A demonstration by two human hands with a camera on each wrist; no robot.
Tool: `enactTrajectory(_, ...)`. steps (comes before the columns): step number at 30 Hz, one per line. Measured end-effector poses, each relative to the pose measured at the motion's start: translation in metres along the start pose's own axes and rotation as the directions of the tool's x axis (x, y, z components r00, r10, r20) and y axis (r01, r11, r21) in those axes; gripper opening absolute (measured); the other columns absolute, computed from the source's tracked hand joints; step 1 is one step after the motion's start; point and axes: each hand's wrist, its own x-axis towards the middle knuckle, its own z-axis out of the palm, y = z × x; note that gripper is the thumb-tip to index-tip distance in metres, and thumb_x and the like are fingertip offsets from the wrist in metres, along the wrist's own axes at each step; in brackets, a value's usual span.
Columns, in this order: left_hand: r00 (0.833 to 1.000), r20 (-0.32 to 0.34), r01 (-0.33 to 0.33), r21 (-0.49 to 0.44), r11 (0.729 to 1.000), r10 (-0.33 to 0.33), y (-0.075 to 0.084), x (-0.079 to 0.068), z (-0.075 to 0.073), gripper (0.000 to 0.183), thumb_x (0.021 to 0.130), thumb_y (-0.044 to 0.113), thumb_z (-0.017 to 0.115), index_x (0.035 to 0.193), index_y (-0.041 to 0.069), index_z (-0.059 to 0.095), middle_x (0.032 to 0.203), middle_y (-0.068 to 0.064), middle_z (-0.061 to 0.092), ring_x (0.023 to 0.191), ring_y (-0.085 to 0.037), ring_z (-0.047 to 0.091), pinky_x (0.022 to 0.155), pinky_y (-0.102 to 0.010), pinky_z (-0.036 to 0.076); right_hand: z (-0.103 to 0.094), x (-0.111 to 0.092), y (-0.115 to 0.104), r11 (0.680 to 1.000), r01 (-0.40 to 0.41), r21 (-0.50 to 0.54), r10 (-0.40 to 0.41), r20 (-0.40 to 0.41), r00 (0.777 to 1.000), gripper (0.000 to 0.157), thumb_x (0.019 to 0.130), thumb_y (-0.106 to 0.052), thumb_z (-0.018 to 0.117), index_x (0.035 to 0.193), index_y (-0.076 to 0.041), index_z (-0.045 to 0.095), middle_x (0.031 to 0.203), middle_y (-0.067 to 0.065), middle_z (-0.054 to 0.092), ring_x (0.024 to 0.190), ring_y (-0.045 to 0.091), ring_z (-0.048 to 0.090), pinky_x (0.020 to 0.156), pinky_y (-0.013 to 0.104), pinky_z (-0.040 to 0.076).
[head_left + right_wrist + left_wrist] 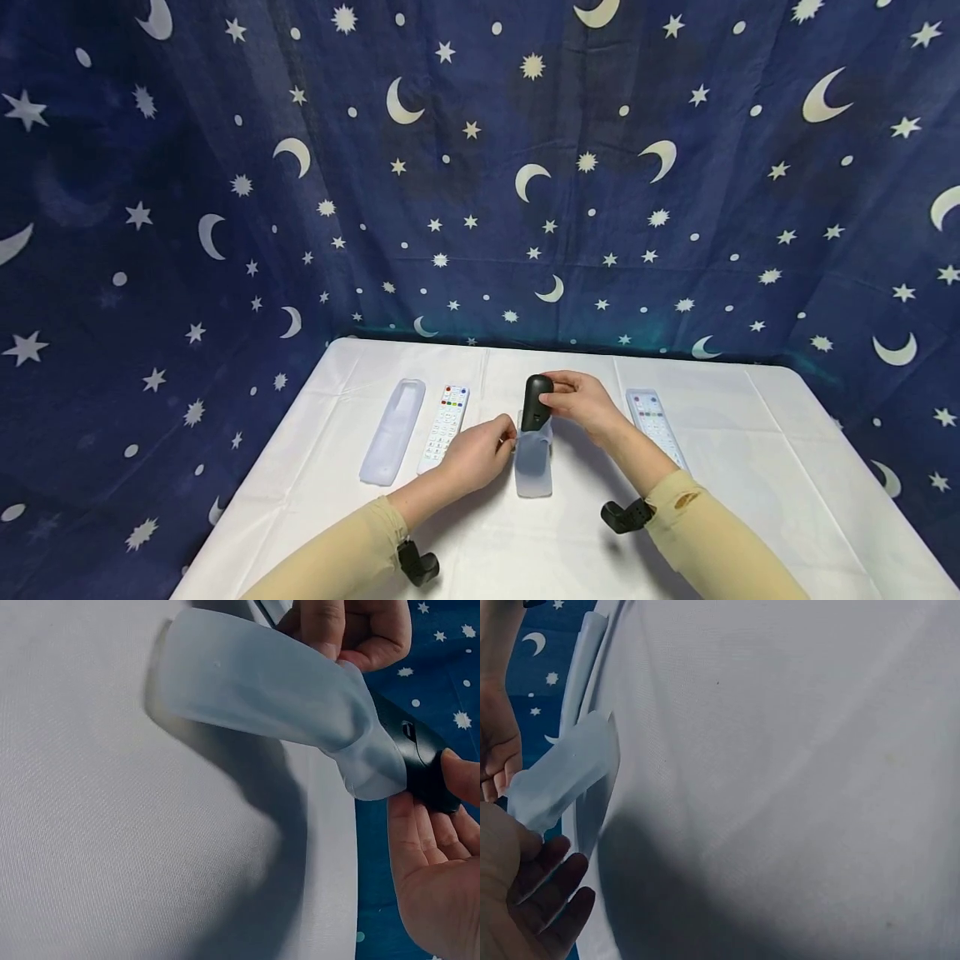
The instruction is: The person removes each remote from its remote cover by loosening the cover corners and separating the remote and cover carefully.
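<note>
A black remote control [536,402] is partly inside a translucent silicone sleeve [533,477], its rounded end sticking out at the far side. My right hand [583,406] holds that bare end, thumb on one face and fingers on the other in the right wrist view. At the sleeve's mouth, my left hand [480,454] pinches the sleeve's edge between thumb and finger. The sleeve [255,682] is bent and bunched near its mouth in the right wrist view, and it hangs above the white cloth. In the left wrist view the remote is hidden by the sleeve [570,765].
Left of my hands lie an unfilled translucent sleeve [392,432] and a white remote control [446,425] with coloured buttons. Another white remote in a translucent sleeve [654,423] lies beyond my right forearm. A star-and-moon curtain [480,208] hangs behind the white-covered table [300,500].
</note>
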Motion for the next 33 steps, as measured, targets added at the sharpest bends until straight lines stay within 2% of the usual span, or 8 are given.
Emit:
enactTrajectory(4, 0.999, 0.004, 0.04, -0.07, 0.997, -0.04, -0.001, 0.001, -0.001, 0.004, 0.099, 0.017, 0.066, 0.098, 0.018, 0.062, 0.084, 0.013, 0.063, 0.071, -0.003, 0.056, 0.061, -0.024, 0.047, -0.001, 0.003, 0.001, 1.0, -0.012, 0.017, 0.012, -0.038, 0.999, 0.051, 0.093, 0.001, 0.071, 0.139, 0.012, 0.053, 0.122, 0.026, 0.067, 0.093, 0.017, 0.07, 0.08, 0.031, 0.059)
enactTrajectory(9, 0.988, -0.009, 0.145, -0.224, 0.964, -0.151, -0.002, 0.002, -0.001, 0.004, 0.097, 0.018, 0.066, 0.1, 0.018, 0.065, 0.091, 0.011, 0.067, 0.081, -0.004, 0.061, 0.07, -0.026, 0.051, 0.002, 0.002, 0.001, 1.0, -0.02, 0.023, 0.021, -0.047, 0.999, 0.052, 0.093, -0.001, 0.071, 0.14, 0.012, 0.052, 0.124, 0.026, 0.067, 0.091, 0.015, 0.07, 0.079, 0.029, 0.059)
enactTrajectory(13, 0.985, -0.043, 0.156, -0.208, 0.965, -0.169, -0.001, 0.001, -0.002, 0.016, 0.096, 0.021, 0.062, 0.11, 0.016, 0.067, 0.098, 0.01, 0.067, 0.081, -0.006, 0.061, 0.067, -0.027, 0.05, 0.004, 0.001, 0.003, 0.999, -0.039, 0.011, 0.04, -0.059, 0.997, 0.052, 0.092, -0.003, 0.073, 0.138, 0.012, 0.054, 0.12, 0.022, 0.069, 0.089, 0.014, 0.07, 0.078, 0.029, 0.059)
enactTrajectory(17, 0.99, -0.132, 0.048, -0.081, 0.996, -0.058, 0.0, 0.001, 0.0, 0.02, 0.096, 0.025, 0.065, 0.114, 0.018, 0.069, 0.108, 0.008, 0.062, 0.09, -0.011, 0.06, 0.067, -0.027, 0.05, 0.004, 0.001, 0.005, 0.999, -0.052, 0.01, 0.052, -0.065, 0.997, 0.053, 0.091, -0.003, 0.073, 0.138, 0.011, 0.054, 0.12, 0.022, 0.069, 0.091, 0.015, 0.07, 0.08, 0.03, 0.059)
enactTrajectory(20, 0.974, -0.193, -0.106, 0.087, 0.991, 0.121, 0.002, 0.002, 0.002, 0.017, 0.095, 0.028, 0.071, 0.11, 0.023, 0.072, 0.112, 0.005, 0.06, 0.095, -0.014, 0.058, 0.073, -0.029, 0.051, 0.003, 0.001, 0.006, 0.999, -0.051, 0.004, 0.051, -0.059, 0.997, 0.053, 0.092, -0.004, 0.073, 0.139, 0.011, 0.053, 0.123, 0.024, 0.067, 0.094, 0.017, 0.071, 0.083, 0.032, 0.059)
enactTrajectory(25, 0.908, -0.192, -0.294, 0.338, 0.894, 0.372, 0.009, 0.009, 0.006, 0.012, 0.092, 0.032, 0.078, 0.104, 0.028, 0.077, 0.111, 0.004, 0.061, 0.101, -0.016, 0.057, 0.085, -0.034, 0.05, 0.003, 0.003, 0.007, 0.997, -0.071, 0.001, 0.071, -0.061, 0.996, 0.051, 0.093, -0.006, 0.074, 0.138, 0.009, 0.056, 0.123, 0.022, 0.068, 0.096, 0.019, 0.071, 0.084, 0.033, 0.059)
enactTrajectory(29, 0.875, -0.168, -0.341, 0.449, 0.826, 0.453, 0.013, 0.014, 0.009, 0.008, 0.09, 0.03, 0.081, 0.097, 0.028, 0.078, 0.107, 0.005, 0.062, 0.102, -0.017, 0.056, 0.093, -0.035, 0.048, 0.005, 0.004, 0.007, 0.996, -0.092, 0.01, 0.093, -0.059, 0.994, 0.051, 0.091, -0.006, 0.075, 0.137, 0.007, 0.058, 0.119, 0.019, 0.07, 0.094, 0.02, 0.072, 0.084, 0.034, 0.059)
enactTrajectory(33, 0.864, -0.132, -0.36, 0.514, 0.778, 0.487, 0.014, 0.015, 0.01, 0.005, 0.09, 0.029, 0.08, 0.094, 0.028, 0.076, 0.103, 0.006, 0.06, 0.099, -0.016, 0.055, 0.095, -0.033, 0.046, 0.006, 0.005, 0.008, 0.996, -0.092, 0.006, 0.092, -0.047, 0.995, 0.05, 0.091, -0.005, 0.075, 0.136, 0.009, 0.058, 0.117, 0.019, 0.07, 0.091, 0.02, 0.072, 0.084, 0.035, 0.06)
